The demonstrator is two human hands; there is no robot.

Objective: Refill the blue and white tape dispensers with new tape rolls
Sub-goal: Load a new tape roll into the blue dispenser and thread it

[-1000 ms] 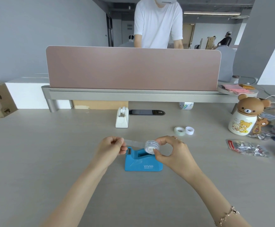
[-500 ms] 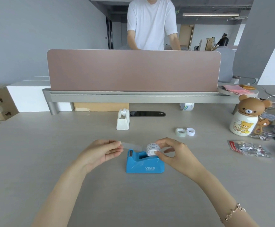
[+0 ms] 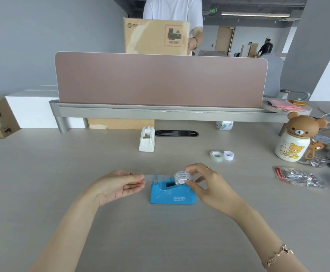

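The blue tape dispenser [image 3: 172, 193] stands on the desk in front of me. My right hand [image 3: 207, 183] pinches a clear tape roll [image 3: 182, 177] with a printed white core just above the dispenser's slot. A clear strip runs left from the roll over the cutter to my left hand [image 3: 119, 186], whose fingertips hold its end. The white tape dispenser [image 3: 147, 140] sits farther back, apart from both hands. A spare clear tape roll [image 3: 216, 155] and a white core [image 3: 229, 155] lie to the right.
A pink divider panel [image 3: 160, 79] on a grey rail closes off the desk's back. A bear-shaped jar [image 3: 293, 138], foil packets [image 3: 297, 176] and a big tape roll [image 3: 224, 125] sit at the right. A person behind the divider holds a cardboard box [image 3: 156, 36].
My hands lowered the roll toward the blue dispenser, the strip still stretched between them. Behind the divider the person lifted a cardboard box into view.
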